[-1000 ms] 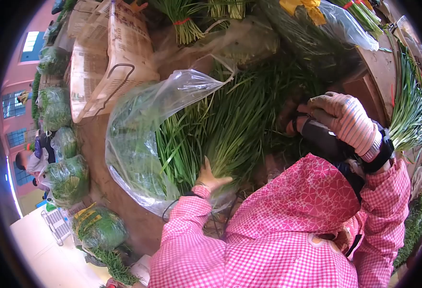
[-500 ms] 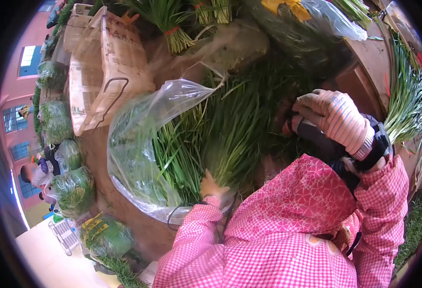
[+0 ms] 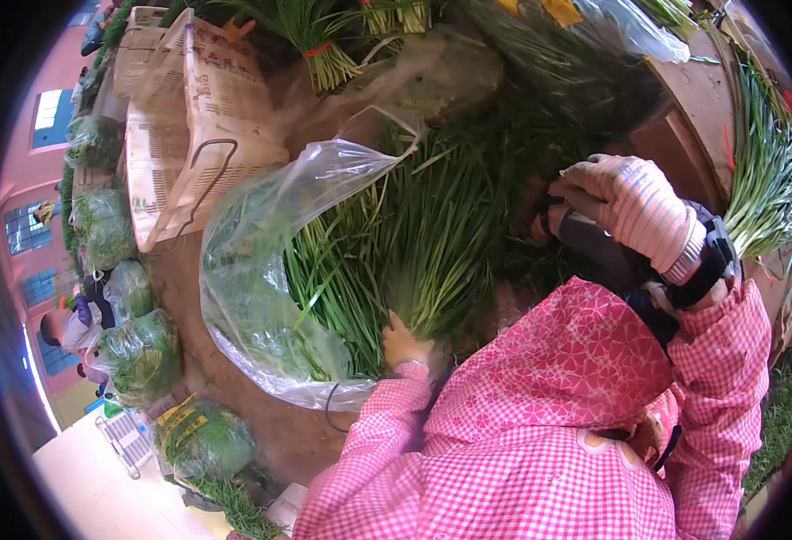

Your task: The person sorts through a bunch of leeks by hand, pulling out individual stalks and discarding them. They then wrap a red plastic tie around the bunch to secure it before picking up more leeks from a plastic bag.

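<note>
A big bundle of long green chives (image 3: 432,234) lies half inside a clear plastic bag (image 3: 252,270), its cut ends toward me. My bare left hand (image 3: 405,342), in a pink checked sleeve, grips the bundle's base at the bag's mouth. My right hand (image 3: 634,211) wears a striped knit glove and is raised at the right. Its fingers curl over a black object (image 3: 594,247) with an orange part. I cannot tell what that object is. A pink flowered cloth (image 3: 576,360) hides the space between my arms.
Pale plastic baskets (image 3: 189,117) lean at the upper left. Tied chive bunches (image 3: 324,45) lie at the top and more greens (image 3: 765,189) on a wooden edge (image 3: 697,99) at right. Filled bags (image 3: 139,355) line the left, near a person (image 3: 76,324).
My left hand has gone from fingers spread on the bundle's base to closed on it, and the bundle sits slightly deeper in the bag. The gloved right hand has barely moved.
</note>
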Demonstrator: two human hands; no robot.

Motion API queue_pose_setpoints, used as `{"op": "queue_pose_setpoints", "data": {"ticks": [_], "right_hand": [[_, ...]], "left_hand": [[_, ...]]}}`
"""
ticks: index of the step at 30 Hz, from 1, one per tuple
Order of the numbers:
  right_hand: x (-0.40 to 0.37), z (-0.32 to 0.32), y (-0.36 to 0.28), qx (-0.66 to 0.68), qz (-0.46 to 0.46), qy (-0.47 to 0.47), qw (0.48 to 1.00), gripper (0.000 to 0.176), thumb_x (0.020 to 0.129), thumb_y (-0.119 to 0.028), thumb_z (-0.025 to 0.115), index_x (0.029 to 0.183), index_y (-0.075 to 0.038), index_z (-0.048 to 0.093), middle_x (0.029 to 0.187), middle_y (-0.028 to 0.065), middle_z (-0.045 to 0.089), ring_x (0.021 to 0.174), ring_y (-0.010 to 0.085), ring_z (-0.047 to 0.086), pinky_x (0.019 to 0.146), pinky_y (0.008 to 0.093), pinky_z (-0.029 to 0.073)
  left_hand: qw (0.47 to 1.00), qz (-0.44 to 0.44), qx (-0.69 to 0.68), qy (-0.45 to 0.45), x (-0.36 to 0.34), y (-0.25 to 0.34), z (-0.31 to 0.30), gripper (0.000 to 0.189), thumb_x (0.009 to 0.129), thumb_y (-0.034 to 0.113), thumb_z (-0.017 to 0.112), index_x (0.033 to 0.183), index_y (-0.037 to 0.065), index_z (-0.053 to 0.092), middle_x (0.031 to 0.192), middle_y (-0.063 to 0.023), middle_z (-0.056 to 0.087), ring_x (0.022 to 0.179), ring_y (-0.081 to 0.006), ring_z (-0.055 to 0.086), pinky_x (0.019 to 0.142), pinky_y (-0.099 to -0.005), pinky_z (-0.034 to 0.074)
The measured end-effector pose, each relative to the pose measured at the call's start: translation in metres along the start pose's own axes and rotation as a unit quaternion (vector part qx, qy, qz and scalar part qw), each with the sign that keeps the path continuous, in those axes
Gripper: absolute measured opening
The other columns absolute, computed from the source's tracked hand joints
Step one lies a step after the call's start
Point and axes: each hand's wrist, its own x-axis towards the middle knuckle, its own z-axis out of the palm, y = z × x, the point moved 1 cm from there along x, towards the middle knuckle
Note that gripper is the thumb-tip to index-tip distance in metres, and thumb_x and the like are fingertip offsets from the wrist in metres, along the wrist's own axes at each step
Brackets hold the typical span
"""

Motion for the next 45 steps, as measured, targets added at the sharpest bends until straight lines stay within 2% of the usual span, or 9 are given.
{"op": "queue_pose_setpoints", "data": {"ticks": [13,20,21,24,26,28,31,34,45], "right_hand": [[-0.006,-0.004,0.008,0.029,-0.001,0.028,0.999,0.028,0.074,-0.013,0.066,0.097,0.002,0.060,0.085,0.0154,0.062,0.076,0.0302,0.062,0.068,0.0324,0.051],[-0.007,-0.003,0.006,0.006,-0.006,0.004,1.000,0.024,0.075,-0.013,0.064,0.095,0.001,0.062,0.084,0.0151,0.063,0.078,0.0295,0.062,0.069,0.0323,0.050],[-0.006,-0.002,0.004,0.050,0.038,0.000,0.998,0.023,0.075,-0.013,0.064,0.094,0.000,0.063,0.084,0.0153,0.063,0.078,0.0297,0.062,0.069,0.0326,0.050],[-0.001,0.003,0.000,0.140,0.112,-0.027,0.983,0.021,0.075,-0.013,0.063,0.093,-0.002,0.064,0.083,0.0155,0.063,0.077,0.0301,0.062,0.068,0.0336,0.050],[-0.001,0.007,0.002,0.148,0.082,-0.081,0.982,0.020,0.076,-0.013,0.062,0.092,-0.002,0.064,0.081,0.0155,0.062,0.076,0.0300,0.062,0.066,0.0342,0.049],[-0.003,0.008,0.002,0.149,0.090,-0.070,0.982,0.019,0.076,-0.011,0.064,0.091,-0.001,0.064,0.080,0.0156,0.062,0.074,0.0297,0.062,0.066,0.0352,0.049],[-0.010,0.016,0.012,0.110,0.043,0.009,0.993,0.020,0.074,-0.011,0.066,0.091,0.000,0.063,0.079,0.0158,0.062,0.074,0.0293,0.062,0.066,0.0349,0.049],[-0.011,0.009,0.001,0.109,0.067,0.014,0.992,0.021,0.073,-0.012,0.067,0.091,0.000,0.063,0.079,0.0155,0.062,0.074,0.0295,0.061,0.066,0.0348,0.049],[-0.004,0.002,0.002,0.128,0.071,-0.027,0.989,0.018,0.074,-0.009,0.063,0.090,0.000,0.063,0.076,0.0150,0.061,0.072,0.0303,0.061,0.064,0.0355,0.049]], "left_hand": [[0.995,0.043,0.036,-0.081,0.027,-0.010,-0.002,0.105,0.068,0.026,0.075,0.142,0.009,0.002,0.103,-0.0223,0.058,0.089,-0.0328,0.061,0.078,-0.0378,0.049],[0.978,0.084,-0.001,-0.189,0.052,-0.020,-0.078,0.087,0.062,0.022,0.072,0.135,0.001,0.029,0.095,-0.0147,0.062,0.081,-0.0216,0.062,0.073,-0.0282,0.052],[0.964,0.194,-0.024,-0.178,0.086,-0.046,-0.060,0.082,0.059,0.022,0.075,0.128,-0.001,0.036,0.094,-0.0141,0.062,0.082,-0.0219,0.062,0.076,-0.0285,0.051],[0.941,0.174,-0.164,-0.237,0.110,-0.069,-0.032,0.089,0.056,0.025,0.079,0.128,-0.002,0.036,0.105,-0.0169,0.060,0.091,-0.0245,0.060,0.085,-0.0290,0.047],[0.963,0.152,-0.148,-0.165,0.084,-0.064,-0.005,0.107,0.057,0.027,0.078,0.140,0.002,0.016,0.118,-0.0212,0.052,0.103,-0.0290,0.055,0.089,-0.0324,0.045],[0.986,0.125,-0.112,-0.022,0.021,-0.035,-0.014,0.107,0.056,0.017,0.082,0.139,0.004,0.016,0.119,-0.0199,0.051,0.105,-0.0308,0.054,0.091,-0.0377,0.043],[0.995,0.066,0.066,0.038,-0.011,-0.015,-0.021,0.111,0.058,0.026,0.081,0.141,0.006,0.009,0.117,-0.0224,0.050,0.102,-0.0344,0.054,0.088,-0.0385,0.044],[1.000,-0.004,0.001,0.005,-0.007,-0.029,-0.013,0.116,0.057,0.029,0.081,0.142,0.006,0.006,0.116,-0.0219,0.050,0.100,-0.0327,0.055,0.086,-0.0384,0.045],[0.997,0.029,-0.063,0.023,-0.002,-0.032,0.012,0.109,0.064,0.028,0.075,0.143,0.009,0.003,0.099,-0.0177,0.060,0.083,-0.0318,0.061,0.073,-0.0380,0.049]]}}
